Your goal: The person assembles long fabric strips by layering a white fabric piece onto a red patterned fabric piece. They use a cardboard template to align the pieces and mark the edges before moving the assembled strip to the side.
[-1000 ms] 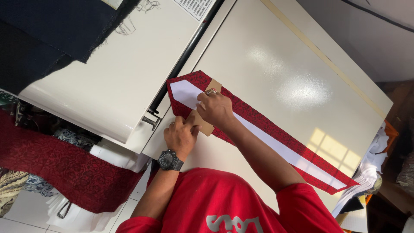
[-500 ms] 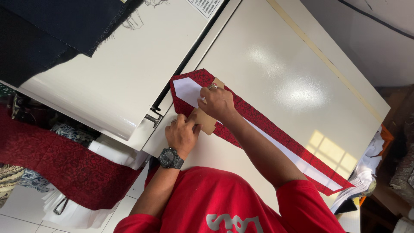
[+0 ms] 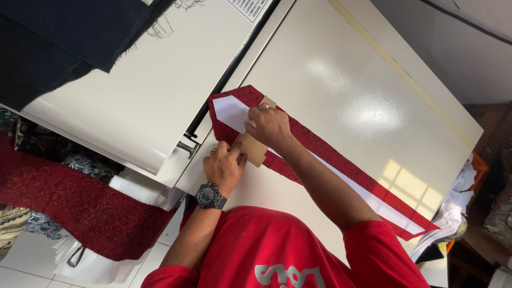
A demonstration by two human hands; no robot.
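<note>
On table [image 3: 341, 80], hands unmoved, card [image 3: 255, 148] still pressed

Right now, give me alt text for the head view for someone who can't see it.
Both hands, left hand and right hand, press a brown cardboard piece onto a long red fabric strip with a white lining, lying on a cream table.
</note>
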